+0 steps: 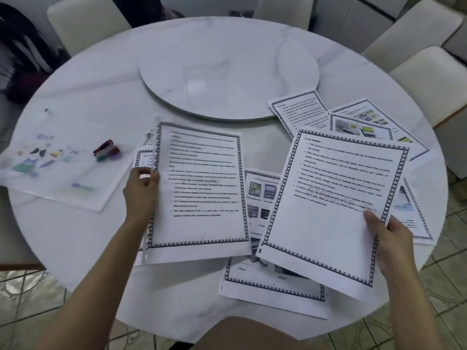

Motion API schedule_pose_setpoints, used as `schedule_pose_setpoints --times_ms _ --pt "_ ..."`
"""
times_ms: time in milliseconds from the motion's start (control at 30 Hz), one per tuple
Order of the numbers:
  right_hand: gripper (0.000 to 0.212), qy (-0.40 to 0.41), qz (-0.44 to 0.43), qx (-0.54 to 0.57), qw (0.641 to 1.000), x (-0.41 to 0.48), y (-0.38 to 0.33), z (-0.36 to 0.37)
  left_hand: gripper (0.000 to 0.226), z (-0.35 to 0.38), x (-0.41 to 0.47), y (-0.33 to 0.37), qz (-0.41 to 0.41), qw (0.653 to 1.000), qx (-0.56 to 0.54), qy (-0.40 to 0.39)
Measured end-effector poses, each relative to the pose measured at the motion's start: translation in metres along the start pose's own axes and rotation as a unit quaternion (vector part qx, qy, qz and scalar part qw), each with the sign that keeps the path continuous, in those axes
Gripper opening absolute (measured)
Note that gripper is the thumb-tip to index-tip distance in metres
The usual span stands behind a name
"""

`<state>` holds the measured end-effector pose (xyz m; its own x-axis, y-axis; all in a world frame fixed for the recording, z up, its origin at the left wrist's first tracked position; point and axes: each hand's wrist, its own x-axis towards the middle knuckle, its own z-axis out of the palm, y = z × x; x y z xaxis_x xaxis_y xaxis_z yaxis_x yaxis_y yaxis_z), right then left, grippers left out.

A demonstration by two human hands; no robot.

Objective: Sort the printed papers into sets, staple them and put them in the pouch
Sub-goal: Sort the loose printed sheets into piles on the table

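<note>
Nearest, by the near rim of the round white marble table (88, 236): lying flat, a loose white sheet with a dark patterned border and small pictures (273, 286), partly covered by the held pages. Easily swept over the edge by a forearm swinging in.

Gripping with the right hand (390, 238), thumb on top and fingers curled beneath, the lower right corner of a white text page headed FLASH MEMORY (336, 205), lifted and tilted. Held by one corner only, so liable to droop or swivel onto the wrong heap.

Pinching with the left hand (141, 188), fingers closed on the left edge, a second white text page with the same border (202, 188), blurred and apparently raised. Hard to read like that; easy to pair with the wrong set, given look-alike borders throughout.

Between the two, an overlapped picture sheet (260, 198); some risk of missing others hidden beneath.

Further left, a small red stapler (106, 149), untouched, and just beside it, flat, a translucent plastic pouch printed with pastel cartoons (58, 168), apart from the papers. Nothing stapled or visibly pouched yet.

Farthest, a fan of bordered sheets (298, 109) with one corner at the rim of a white marble turntable (227, 72); liable to be dragged or scattered by any nudge of that turntable.
</note>
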<state>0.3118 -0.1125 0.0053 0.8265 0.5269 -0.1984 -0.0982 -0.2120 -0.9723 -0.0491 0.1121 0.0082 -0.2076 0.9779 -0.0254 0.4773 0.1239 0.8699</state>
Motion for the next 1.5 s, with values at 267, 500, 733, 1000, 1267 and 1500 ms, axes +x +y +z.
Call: schedule_pose_setpoints --times_ms 267,500,733,1000,1267,1500 --pt "0.035 -0.025 0.018 -0.021 0.999 -0.020 -0.007 0.036 0.036 -0.031 0.032 -0.056 -0.077 0.996 0.028 -0.034" --pt "0.019 -0.094 0.020 -0.082 0.992 -0.025 -0.014 0.109 0.046 -0.037 0.040 -0.065 -0.009 0.990 0.069 -0.120" --pt "0.018 -0.171 0.040 -0.082 0.981 -0.033 -0.021 0.206 0.043 -0.044 0.043 -0.068 0.027 0.987 0.076 -0.139" --pt "0.015 -0.226 0.057 -0.094 0.968 -0.050 -0.006 0.276 0.035 -0.061 0.030 -0.064 0.006 0.991 -0.024 -0.130" --pt "0.035 -0.211 -0.007 -0.150 0.966 -0.069 0.012 0.272 0.046 -0.066 0.024 -0.085 -0.013 0.988 0.018 -0.153" --pt "0.026 -0.144 -0.023 -0.206 0.968 -0.049 0.010 0.179 0.039 -0.055 0.017 -0.074 0.030 0.993 0.038 -0.105"
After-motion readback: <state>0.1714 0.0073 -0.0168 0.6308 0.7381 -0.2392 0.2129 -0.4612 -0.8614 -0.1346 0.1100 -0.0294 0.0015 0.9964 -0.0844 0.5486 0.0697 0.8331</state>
